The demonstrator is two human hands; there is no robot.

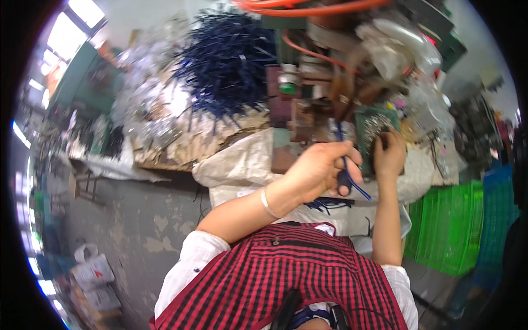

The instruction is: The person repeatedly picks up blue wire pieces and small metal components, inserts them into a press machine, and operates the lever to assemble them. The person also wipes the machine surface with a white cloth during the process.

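Observation:
My left hand point(319, 168) is closed around a thin dark blue strip point(360, 190), whose ends stick out above and below the fingers. A dark finger cover shows on one of its fingers. To its right, my right hand point(390, 157) reaches over a green tray point(360, 124) of small shiny metal pieces point(377, 124). Its fingers are bent together at the pieces; whatever they pinch is too small to make out. Just beyond both hands stands a brown, worn machine point(311, 118), partly blurred.
A big heap of dark blue strips point(225, 60) lies on the cardboard-covered bench point(203, 143), beside clear plastic bags point(151, 110). An orange hose point(313, 8) crosses above. More blue strips point(327, 204) lie near my lap. Green crates point(448, 225) stand at the right.

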